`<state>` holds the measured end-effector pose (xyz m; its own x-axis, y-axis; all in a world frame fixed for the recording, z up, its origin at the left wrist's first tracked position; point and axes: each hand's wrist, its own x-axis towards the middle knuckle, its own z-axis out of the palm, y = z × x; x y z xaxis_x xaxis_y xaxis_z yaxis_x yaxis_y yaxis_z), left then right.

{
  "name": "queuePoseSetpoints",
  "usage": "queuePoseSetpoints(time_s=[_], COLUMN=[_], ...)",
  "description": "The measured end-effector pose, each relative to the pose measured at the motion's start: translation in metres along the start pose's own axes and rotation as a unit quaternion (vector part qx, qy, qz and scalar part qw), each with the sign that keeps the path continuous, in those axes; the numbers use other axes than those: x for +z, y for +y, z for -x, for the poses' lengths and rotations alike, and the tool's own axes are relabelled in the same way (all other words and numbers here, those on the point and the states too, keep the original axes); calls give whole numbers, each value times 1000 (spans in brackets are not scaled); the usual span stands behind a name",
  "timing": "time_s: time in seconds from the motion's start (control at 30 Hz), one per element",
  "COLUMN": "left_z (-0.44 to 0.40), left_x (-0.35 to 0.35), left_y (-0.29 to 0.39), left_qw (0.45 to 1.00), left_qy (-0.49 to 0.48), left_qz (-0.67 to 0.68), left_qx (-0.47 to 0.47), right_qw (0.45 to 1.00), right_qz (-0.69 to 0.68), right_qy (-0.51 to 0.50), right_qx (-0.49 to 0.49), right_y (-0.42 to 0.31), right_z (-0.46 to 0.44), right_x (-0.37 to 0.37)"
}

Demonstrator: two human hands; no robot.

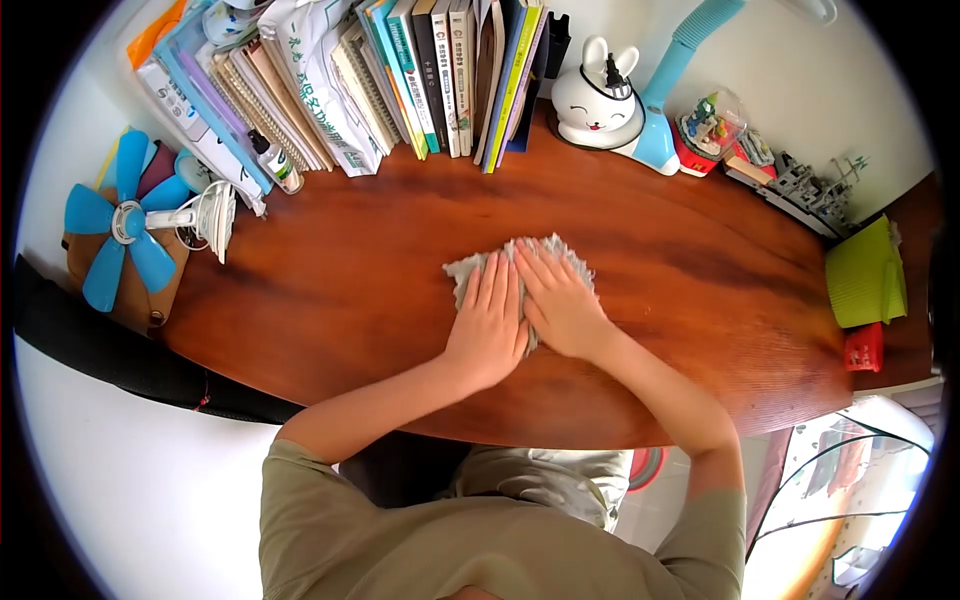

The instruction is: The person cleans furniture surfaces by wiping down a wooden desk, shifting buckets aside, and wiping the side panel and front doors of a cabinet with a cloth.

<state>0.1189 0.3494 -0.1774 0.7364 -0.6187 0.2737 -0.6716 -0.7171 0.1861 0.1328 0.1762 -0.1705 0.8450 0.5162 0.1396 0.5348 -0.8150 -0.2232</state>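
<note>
Cloth, grey, ragged-edged: one, (465,270) lying crumpled on the middle of the brown wooden desk (340,250), partly hidden beneath both hands.
Left hand (487,330): flat on the left part of the cloth, fingers extended and together, not clenched.
Right hand (562,305): flat on the right part, fingers extended, thumb side beside the left hand; pressing rather than grasping, by the look of it.
Back edge: upright books (440,80); a rabbit-faced figure (595,110) beside a blue lamp (677,60); a small globe ornament (712,120); a grey model ship (815,190).
Left end: a small bottle (277,165) in front of the books; a blue-bladed fan (127,222) with a white cord (215,215).
Right end: a green item (865,275) above a red one (864,347).
Risk, cloth: could bunch or slide out from under the fingers, since nothing pinches it.
Risk, surroundings: a long sweep backward could topple the bottle; one to the right could knock the ship's thin parts; a snagged cord could drag the fan.
</note>
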Motion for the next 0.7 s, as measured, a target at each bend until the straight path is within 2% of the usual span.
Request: queuePoseSetpoints(time_s=[0.33, 0.5, 0.7], left_z=[-118, -115, -63], left_x=[55, 54, 30], left_y=[-65, -60, -13], left_qw=[993, 995, 997], left_qy=[107, 93, 37], left_qz=[-43, -36, -15], left_qx=[23, 18, 61], right_qw=[996, 993, 998], right_qz=[17, 26, 4], right_qy=[90, 102, 64], right_qx=[22, 45, -7], right_y=[105, 103, 68], right_z=[-85, -80, -9], right_x=[18, 23, -2])
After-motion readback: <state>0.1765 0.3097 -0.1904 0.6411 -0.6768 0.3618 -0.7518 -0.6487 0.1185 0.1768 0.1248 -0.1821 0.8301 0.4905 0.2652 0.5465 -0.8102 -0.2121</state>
